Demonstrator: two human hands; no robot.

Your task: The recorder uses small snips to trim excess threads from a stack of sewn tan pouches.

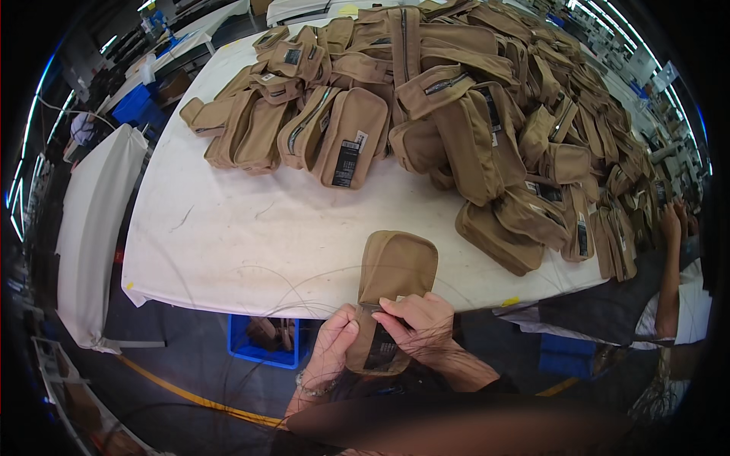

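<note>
A brown fabric pouch [399, 265] lies partly on the near edge of the white-covered table [239, 228], its lower half hanging over. My left hand [337, 340] pinches the pouch's left side near its middle. Just to the right, my right hand [419, 325] grips the pouch with thumb and forefinger close to the left fingertips. A dark label shows on the pouch's lower part, partly behind my right hand. What exactly lies between the fingertips is too small to tell. Farther back, a large heap of similar brown zippered pouches [353, 137] covers the table, several with black labels.
A blue crate [263, 342] with brown items stands on the floor below the table edge. At the right, a co-worker's arm [672, 279] reaches to the heap. Another blue container [566, 356] is on the floor there. A white-covered surface [97, 233] stands at the left.
</note>
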